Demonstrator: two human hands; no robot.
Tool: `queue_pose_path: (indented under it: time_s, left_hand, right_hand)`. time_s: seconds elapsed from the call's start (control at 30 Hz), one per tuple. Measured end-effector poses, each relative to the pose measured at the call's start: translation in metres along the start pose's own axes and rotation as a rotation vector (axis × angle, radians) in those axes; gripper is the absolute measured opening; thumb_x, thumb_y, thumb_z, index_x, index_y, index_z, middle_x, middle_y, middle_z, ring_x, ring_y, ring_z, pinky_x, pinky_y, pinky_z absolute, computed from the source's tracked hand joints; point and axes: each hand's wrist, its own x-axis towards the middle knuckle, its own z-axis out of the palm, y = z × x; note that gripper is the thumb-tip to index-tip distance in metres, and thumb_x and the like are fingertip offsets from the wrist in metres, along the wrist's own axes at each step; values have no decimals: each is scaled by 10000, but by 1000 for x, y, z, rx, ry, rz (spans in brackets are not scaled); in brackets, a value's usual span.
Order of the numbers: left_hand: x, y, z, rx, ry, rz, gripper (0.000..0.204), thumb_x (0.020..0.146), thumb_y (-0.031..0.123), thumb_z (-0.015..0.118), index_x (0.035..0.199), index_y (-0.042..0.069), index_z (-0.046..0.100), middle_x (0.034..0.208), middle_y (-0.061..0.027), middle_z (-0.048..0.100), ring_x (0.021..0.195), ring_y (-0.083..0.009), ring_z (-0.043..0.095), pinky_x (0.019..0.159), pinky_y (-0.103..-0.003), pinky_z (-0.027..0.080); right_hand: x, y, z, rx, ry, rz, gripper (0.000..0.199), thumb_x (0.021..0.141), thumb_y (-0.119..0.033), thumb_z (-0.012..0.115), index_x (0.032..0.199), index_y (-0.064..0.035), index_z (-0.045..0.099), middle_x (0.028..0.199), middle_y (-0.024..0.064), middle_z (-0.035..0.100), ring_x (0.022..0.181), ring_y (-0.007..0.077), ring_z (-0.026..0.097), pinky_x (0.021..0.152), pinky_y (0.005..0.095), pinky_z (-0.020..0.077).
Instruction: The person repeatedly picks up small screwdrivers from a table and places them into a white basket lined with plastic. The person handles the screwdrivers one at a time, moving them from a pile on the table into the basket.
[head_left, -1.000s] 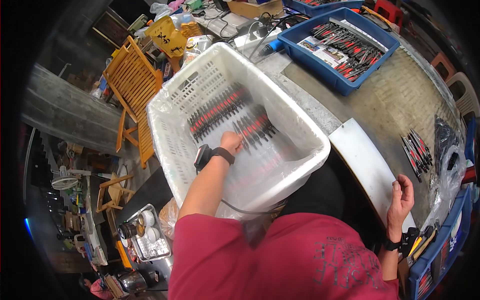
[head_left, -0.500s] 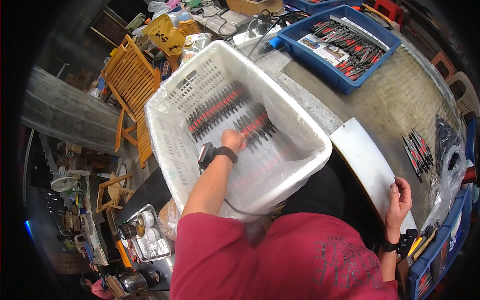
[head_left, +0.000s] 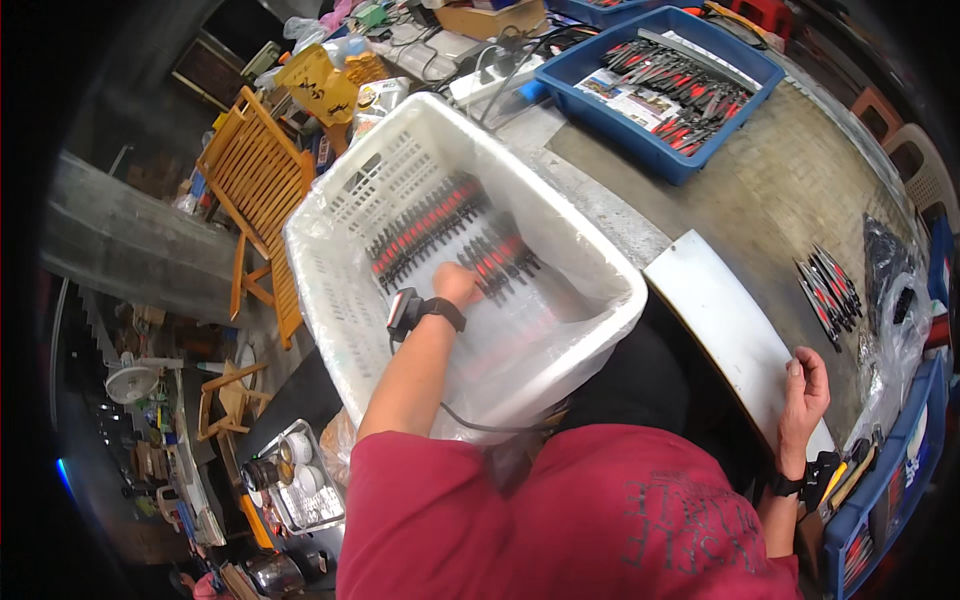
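Note:
Inside a white plastic crate (head_left: pixel 598 315) lined with clear film, slim black-and-red tools lie in two rows. The farther row (head_left: pixel 425 225) is the longer one. My left hand (head_left: pixel 456 286) reaches down to the left end of the shorter, nearer row (head_left: pixel 505 262). Its fingers are closed on a tool there, the fingertips partly hidden. Over the white board (head_left: pixel 722 310) at the right, my right hand (head_left: pixel 803 400) is raised with its fingers loosely bent and apart, nothing seen in it. Beyond it, a small bunch of the same tools (head_left: pixel 828 295) lies on the table.
A blue tray (head_left: pixel 640 135) full of such tools stands on the table at the back. Clear plastic bags (head_left: pixel 890 340) and a blue bin (head_left: pixel 890 500) are at the right. A folded wooden chair (head_left: pixel 255 190) leans left of the crate. A cable crosses its near side.
The whole view has shifted slightly. My left hand stays at the end of the nearer row, and my right hand stays over the board with little change.

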Motion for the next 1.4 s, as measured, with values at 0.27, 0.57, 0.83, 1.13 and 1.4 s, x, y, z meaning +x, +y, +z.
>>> queue_pose_path:
  time_s: [0.27,0.57,0.83,1.13,1.4]
  left_hand:
    - [-18,78,-34,-85,-115,162,179,780,213,563,823,41,592,580,-3,516,449,-86,488,381,-199,377]
    - [-102,183,-31,-549,-177,649,142,838,180,545,782,51,527,581,3,469,419,-53,390,374,-164,296]
    - [-158,209,-11,-504,-356,739,149,848,164,540,748,55,520,573,1,497,433,-37,394,398,-148,301]
    - [-163,208,-10,-478,-390,692,148,854,175,533,766,56,522,601,4,493,466,-41,407,422,-154,311]
    - [-169,207,-10,-509,-432,695,131,843,154,545,783,38,529,602,3,499,458,-36,389,417,-151,294]
  right_hand:
    - [34,8,-46,-182,217,-75,186,811,-58,518,971,30,554,892,80,580,835,141,535,737,257,427]
    - [96,22,-95,-597,316,-352,117,748,-97,528,800,-9,584,776,142,585,745,312,542,674,385,416]
    - [122,48,-89,-962,242,-375,134,706,-152,602,829,-102,614,812,31,556,837,235,491,709,391,365]
    - [128,52,-93,-1054,78,-315,130,725,-163,599,792,-59,561,809,94,542,826,292,488,691,412,354]
    - [125,43,-90,-998,-1,-284,125,762,-167,566,786,-45,554,778,119,581,795,302,524,722,417,365]
